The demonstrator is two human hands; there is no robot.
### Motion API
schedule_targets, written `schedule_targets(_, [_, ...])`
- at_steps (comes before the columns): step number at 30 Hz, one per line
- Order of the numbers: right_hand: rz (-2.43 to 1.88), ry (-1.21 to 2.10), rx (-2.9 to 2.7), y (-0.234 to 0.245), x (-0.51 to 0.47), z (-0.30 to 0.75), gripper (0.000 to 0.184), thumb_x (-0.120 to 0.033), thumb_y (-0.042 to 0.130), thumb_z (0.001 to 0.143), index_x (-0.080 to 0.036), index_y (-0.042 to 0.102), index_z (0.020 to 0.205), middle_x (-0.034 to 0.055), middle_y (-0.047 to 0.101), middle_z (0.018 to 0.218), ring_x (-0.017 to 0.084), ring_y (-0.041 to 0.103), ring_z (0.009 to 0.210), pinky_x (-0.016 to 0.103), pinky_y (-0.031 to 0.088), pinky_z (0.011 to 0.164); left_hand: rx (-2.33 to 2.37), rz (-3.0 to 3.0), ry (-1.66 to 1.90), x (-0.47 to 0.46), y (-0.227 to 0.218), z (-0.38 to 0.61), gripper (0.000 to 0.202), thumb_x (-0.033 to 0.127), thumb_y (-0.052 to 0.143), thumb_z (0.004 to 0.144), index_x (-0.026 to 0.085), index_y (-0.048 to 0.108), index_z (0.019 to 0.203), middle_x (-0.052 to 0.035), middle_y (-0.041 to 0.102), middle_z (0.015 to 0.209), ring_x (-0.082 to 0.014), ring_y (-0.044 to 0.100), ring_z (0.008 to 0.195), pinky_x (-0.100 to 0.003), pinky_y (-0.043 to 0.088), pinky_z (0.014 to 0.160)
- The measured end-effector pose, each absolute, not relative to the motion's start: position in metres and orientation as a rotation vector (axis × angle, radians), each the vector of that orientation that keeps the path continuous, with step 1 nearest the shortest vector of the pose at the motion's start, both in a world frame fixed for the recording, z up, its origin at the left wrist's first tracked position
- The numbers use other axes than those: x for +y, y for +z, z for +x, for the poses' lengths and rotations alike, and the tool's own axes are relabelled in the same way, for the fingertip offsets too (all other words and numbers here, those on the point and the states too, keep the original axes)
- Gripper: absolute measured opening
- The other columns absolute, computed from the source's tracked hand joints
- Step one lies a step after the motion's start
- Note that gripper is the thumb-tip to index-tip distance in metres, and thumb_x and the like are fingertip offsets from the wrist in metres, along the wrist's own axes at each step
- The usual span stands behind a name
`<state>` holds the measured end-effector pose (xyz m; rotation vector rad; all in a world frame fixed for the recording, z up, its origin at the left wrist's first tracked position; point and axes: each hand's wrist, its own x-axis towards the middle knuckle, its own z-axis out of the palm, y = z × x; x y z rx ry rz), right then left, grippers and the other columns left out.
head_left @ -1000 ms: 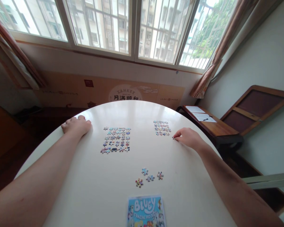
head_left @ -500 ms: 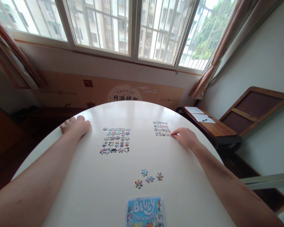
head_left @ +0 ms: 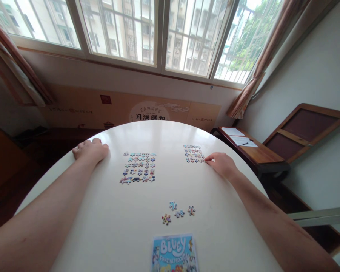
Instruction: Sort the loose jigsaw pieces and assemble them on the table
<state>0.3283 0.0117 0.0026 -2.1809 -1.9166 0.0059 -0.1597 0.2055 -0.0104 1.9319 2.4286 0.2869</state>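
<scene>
My right hand (head_left: 222, 163) pinches a small jigsaw puzzle piece (head_left: 205, 160) at the right end of the nearest row of the right-hand group of puzzle pieces (head_left: 194, 150). The fingertips partly cover that piece. On the table's left side rests my left hand (head_left: 91, 150), its fingers curled and nothing visible in them. Between the hands lies a larger group of puzzle pieces (head_left: 140, 165), laid out in several rows with small gaps. Closer to me are several loose puzzle pieces (head_left: 179, 214), scattered apart from both groups.
A blue "Bluey" picture card (head_left: 174, 254) lies at the near edge of view on the round white table (head_left: 124, 223). To the right, a wooden side table (head_left: 262, 152) holds papers (head_left: 243, 141) and a pen. Barred windows and curtains stand beyond.
</scene>
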Motion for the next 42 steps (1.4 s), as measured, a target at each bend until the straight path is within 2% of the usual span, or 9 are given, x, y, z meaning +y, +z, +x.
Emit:
schedule_targets(3, [-2.179, -0.006, -1.91, 0.003, 0.011, 0.328, 0.021, -0.028, 0.061, 0.087, -0.03, 0.079, 0.097, -0.0012, 0.076, 0.107, 0.023, 0.068, 0.1, 0.031, 0.051, 0.082, 2.536, 1.825, 0.272, 0.202, -0.009, -0.156, 0.054, 0.048, 0.042, 0.089, 0.017, 0.054, 0.132, -0.0234, 0.05, 0.138, -0.041, 0.046, 0.124, -0.054, 0.034, 0.098])
schedule_targets(7, [-2.052, -0.086, -1.915, 0.01, 0.002, 0.318, 0.022, -0.03, 0.059, 0.09, -0.027, 0.078, 0.099, 0.0013, 0.076, 0.106, 0.022, 0.068, 0.095, 0.033, 0.051, 0.082, 2.51, 1.849, 0.292, 0.197, -0.007, -0.152, 0.056, 0.047, 0.042, 0.091, 0.014, 0.053, 0.135, -0.0249, 0.048, 0.139, -0.0409, 0.045, 0.125, -0.053, 0.033, 0.098])
schedule_targets(10, [-1.69, -0.013, -2.096, 0.017, -0.013, 0.294, 0.022, -0.03, 0.057, 0.092, -0.025, 0.078, 0.1, 0.003, 0.075, 0.099, 0.018, 0.067, 0.083, 0.031, 0.051, 0.077, 2.507, 1.838, 0.29, 0.195, -0.006, -0.15, 0.055, 0.046, 0.044, 0.091, 0.012, 0.053, 0.134, -0.0254, 0.048, 0.14, -0.0406, 0.044, 0.125, -0.053, 0.032, 0.099])
schedule_targets(15, [-0.976, 0.295, -2.506, 0.024, -0.046, 0.233, 0.024, -0.023, 0.053, 0.095, -0.026, 0.073, 0.109, 0.0031, 0.073, 0.097, 0.015, 0.064, 0.087, 0.03, 0.05, 0.076, 2.481, 1.843, 0.316, 0.192, -0.007, -0.148, 0.054, 0.045, 0.044, 0.091, 0.011, 0.053, 0.132, -0.0262, 0.048, 0.138, -0.04, 0.043, 0.126, -0.053, 0.03, 0.099])
schedule_targets(19, [-0.749, 0.304, -2.689, 0.022, -0.063, 0.202, 0.027, -0.015, 0.055, 0.091, -0.027, 0.072, 0.108, 0.0034, 0.07, 0.102, 0.017, 0.06, 0.088, 0.032, 0.048, 0.078, 2.484, 1.833, 0.317, 0.193, -0.008, -0.149, 0.055, 0.047, 0.044, 0.091, 0.011, 0.053, 0.133, -0.0261, 0.047, 0.139, -0.0401, 0.042, 0.126, -0.053, 0.029, 0.099])
schedule_targets(24, [-0.791, 0.191, -2.733, 0.015, -0.065, 0.193, 0.021, -0.021, 0.057, 0.092, -0.028, 0.073, 0.103, 0.0057, 0.066, 0.114, 0.022, 0.056, 0.102, 0.039, 0.044, 0.09, 2.488, 1.835, 0.316, 0.196, -0.009, -0.151, 0.055, 0.046, 0.044, 0.091, 0.011, 0.052, 0.133, -0.0262, 0.047, 0.139, -0.0398, 0.042, 0.125, -0.053, 0.029, 0.1])
schedule_targets(32, [-0.725, 0.199, -2.735, 0.015, -0.062, 0.199, 0.035, -0.01, 0.06, 0.082, -0.032, 0.074, 0.104, 0.0028, 0.065, 0.118, 0.021, 0.055, 0.103, 0.038, 0.043, 0.091, 2.526, 1.846, 0.316, 0.196, -0.009, -0.15, 0.056, 0.048, 0.044, 0.089, 0.015, 0.056, 0.132, -0.025, 0.05, 0.139, -0.0417, 0.046, 0.123, -0.055, 0.033, 0.098])
schedule_targets(36, [-0.766, 0.154, -2.745, 0.015, -0.062, 0.197, 0.032, -0.015, 0.06, 0.087, -0.034, 0.073, 0.11, 0.0035, 0.066, 0.118, 0.022, 0.055, 0.102, 0.039, 0.042, 0.089, 2.544, 1.839, 0.324, 0.197, -0.01, -0.151, 0.057, 0.053, 0.045, 0.086, 0.02, 0.058, 0.131, -0.023, 0.052, 0.138, -0.0421, 0.047, 0.123, -0.054, 0.034, 0.099])
schedule_targets(42, [-1.142, -0.017, -2.624, 0.007, -0.055, 0.201, 0.033, -0.017, 0.056, 0.091, -0.026, 0.07, 0.12, 0.0097, 0.065, 0.119, 0.026, 0.054, 0.103, 0.042, 0.042, 0.092, 2.532, 1.816, 0.347, 0.202, -0.013, -0.154, 0.061, 0.057, 0.048, 0.083, 0.021, 0.058, 0.131, -0.0239, 0.051, 0.139, -0.0435, 0.047, 0.122, -0.055, 0.033, 0.099])
